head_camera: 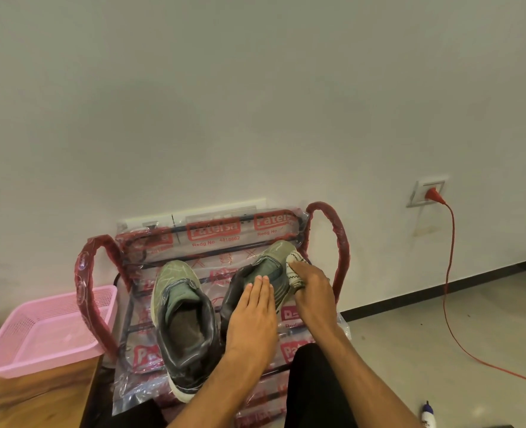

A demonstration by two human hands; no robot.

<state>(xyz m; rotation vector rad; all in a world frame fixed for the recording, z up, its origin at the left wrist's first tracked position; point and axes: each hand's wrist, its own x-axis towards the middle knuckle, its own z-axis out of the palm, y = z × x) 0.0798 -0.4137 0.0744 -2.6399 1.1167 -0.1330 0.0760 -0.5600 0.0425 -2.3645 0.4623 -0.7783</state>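
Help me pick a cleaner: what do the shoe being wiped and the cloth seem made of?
The shoe: matte olive-green textile upper, with a darker, slightly glossy collar, perhaps synthetic leather. The cloth in the right hand: soft whitish fabric with black stitching, bunched into folds, likely cotton.

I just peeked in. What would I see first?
In the middle, the left hand lies flat on a green shoe while the right hand holds a white cloth against it; its twin sits beside, on a plastic-wrapped red rack. A pink basket sits at left; a red cable hangs from the wall socket at right.
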